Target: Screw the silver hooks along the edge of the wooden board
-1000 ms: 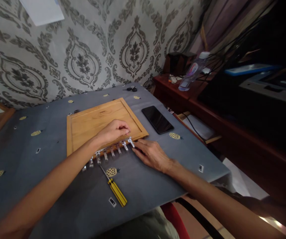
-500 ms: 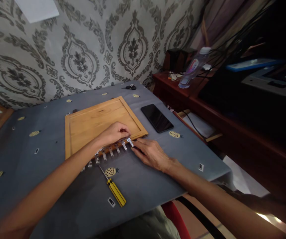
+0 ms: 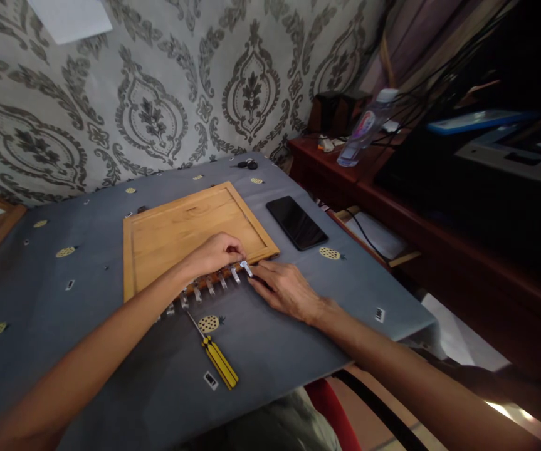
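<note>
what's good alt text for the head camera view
A person's left hand and right hand are at the rightmost silvery hook along the near edge of a wooden panel; a yellow-handled screwdriver and smartphone lie nearby.

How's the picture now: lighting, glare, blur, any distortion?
Head view: dim light, near black above the red-brown desk at right; head view: bright highlight on the metal piece by the right hand; head view: detail too soft to show whether the left hand grips anything; head view: bottle leans, probably wide-angle distortion.
</note>
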`<action>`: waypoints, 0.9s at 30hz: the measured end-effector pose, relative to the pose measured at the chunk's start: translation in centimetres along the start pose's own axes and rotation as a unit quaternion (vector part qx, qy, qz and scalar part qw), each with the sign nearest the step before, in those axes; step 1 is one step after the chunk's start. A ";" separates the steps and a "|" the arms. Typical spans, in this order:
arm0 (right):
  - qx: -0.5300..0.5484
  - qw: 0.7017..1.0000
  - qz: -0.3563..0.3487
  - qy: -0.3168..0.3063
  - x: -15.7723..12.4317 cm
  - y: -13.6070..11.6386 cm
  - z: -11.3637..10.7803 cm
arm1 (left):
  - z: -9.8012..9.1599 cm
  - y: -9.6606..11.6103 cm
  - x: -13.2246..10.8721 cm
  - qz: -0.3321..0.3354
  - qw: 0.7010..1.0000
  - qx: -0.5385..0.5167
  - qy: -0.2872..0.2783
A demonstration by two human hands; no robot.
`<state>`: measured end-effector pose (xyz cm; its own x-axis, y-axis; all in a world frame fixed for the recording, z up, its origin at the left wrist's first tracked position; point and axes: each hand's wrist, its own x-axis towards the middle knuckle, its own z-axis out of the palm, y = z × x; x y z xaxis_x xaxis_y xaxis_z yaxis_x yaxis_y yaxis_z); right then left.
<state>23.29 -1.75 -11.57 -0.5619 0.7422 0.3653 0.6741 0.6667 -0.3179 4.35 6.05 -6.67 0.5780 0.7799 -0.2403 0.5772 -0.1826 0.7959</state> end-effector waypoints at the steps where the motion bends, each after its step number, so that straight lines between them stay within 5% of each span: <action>1: -0.001 1.000 0.002 0.000 0.0 0.0 0.0 | 0.0 0.0 0.0 0.001 1.000 0.000 -0.001; 27: -0.002 1.000 0.009 -0.024 0.2 -0.1 -0.1 | -0.7 0.2 0.0 0.017 0.999 0.051 -0.007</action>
<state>23.15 -1.70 -11.42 -0.5713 0.7569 0.3174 0.6866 0.6526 -0.3204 4.01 6.43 -6.09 0.6053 0.7641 -0.2231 0.6131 -0.2688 0.7429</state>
